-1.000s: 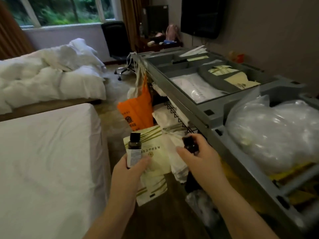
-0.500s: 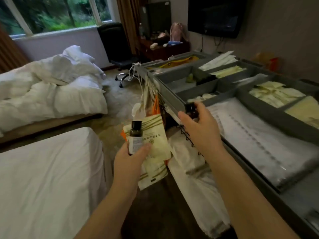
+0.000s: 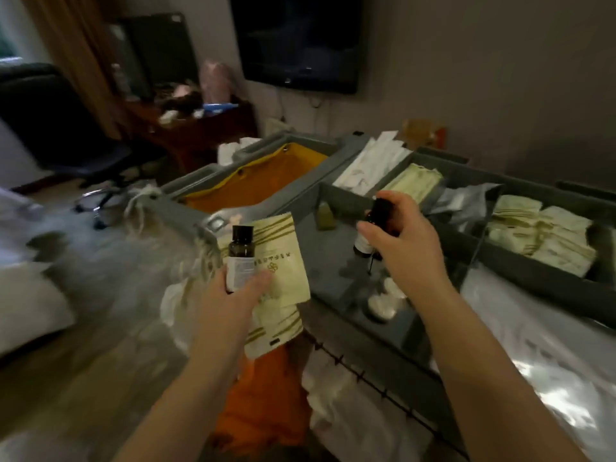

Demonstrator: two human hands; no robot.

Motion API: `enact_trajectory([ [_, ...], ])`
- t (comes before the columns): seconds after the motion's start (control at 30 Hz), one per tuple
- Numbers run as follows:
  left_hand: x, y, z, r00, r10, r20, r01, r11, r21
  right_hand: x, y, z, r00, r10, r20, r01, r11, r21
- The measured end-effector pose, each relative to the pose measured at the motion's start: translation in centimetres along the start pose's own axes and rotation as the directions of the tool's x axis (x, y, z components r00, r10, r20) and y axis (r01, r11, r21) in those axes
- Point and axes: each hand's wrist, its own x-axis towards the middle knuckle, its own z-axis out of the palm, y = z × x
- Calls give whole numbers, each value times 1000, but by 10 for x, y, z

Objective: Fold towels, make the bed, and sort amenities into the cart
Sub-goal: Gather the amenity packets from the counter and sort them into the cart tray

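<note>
My left hand (image 3: 233, 296) grips a small dark bottle (image 3: 239, 256) with a white label, together with two pale yellow sachets (image 3: 283, 271), just left of the grey cart (image 3: 333, 288). My right hand (image 3: 405, 243) holds a second dark bottle (image 3: 375, 221) upright above a grey compartment at the cart's near corner. That compartment has a small green bottle (image 3: 323, 219) at its back and round white pieces (image 3: 383, 303) at its front.
Other cart compartments hold white packets (image 3: 370, 165), pale yellow sachet stacks (image 3: 540, 233) and clear-wrapped linen (image 3: 533, 345). A yellow bag (image 3: 266, 181) lines the cart's far end; an orange bag (image 3: 263, 395) hangs on its side. A black office chair (image 3: 56, 128), a cluttered desk and a wall television stand beyond.
The view has swung right, onto the cart. My right hand has carried its bottle from the cart's edge to above the near compartment. My left hand has kept its bottle and sachets.
</note>
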Motion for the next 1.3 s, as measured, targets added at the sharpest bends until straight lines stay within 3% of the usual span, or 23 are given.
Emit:
enact_trajectory([
  [0.1,60,16,20,989,12,145,-16,1000,26,21,9,-6,970,75,-229,-85,996,-34],
  [0.2,100,17,48,961,-6,277,-9,999,52,28,22,-10,935,96,-343,-147,981,-126],
  [0.43,158,4,86,903,-68,424,42,997,72,31,20,1,972,129,-199,-175,957,-232],
  [0.53,178,3,92,859,-94,503,59,995,84,20,11,9,967,157,-201,-207,945,-254],
  [0.63,194,3,95,805,-104,585,65,994,87,12,15,25,953,163,-256,-263,865,-428],
  [0.77,206,10,94,701,-101,706,41,994,101,5,27,47,886,192,-423,-398,782,-480],
  [1.0,214,5,77,574,-145,806,62,989,134,12,35,66,803,210,-558,-571,539,-619],
  [1.13,207,4,76,486,-96,868,-59,988,142,13,33,66,796,221,-564,-598,438,-672],
  [1.2,205,3,74,466,-74,882,-121,982,147,11,28,66,772,205,-602,-608,515,-604],
  [1.3,204,4,71,470,-41,882,-164,977,133,6,3,75,662,48,-748,-539,724,-431],
])
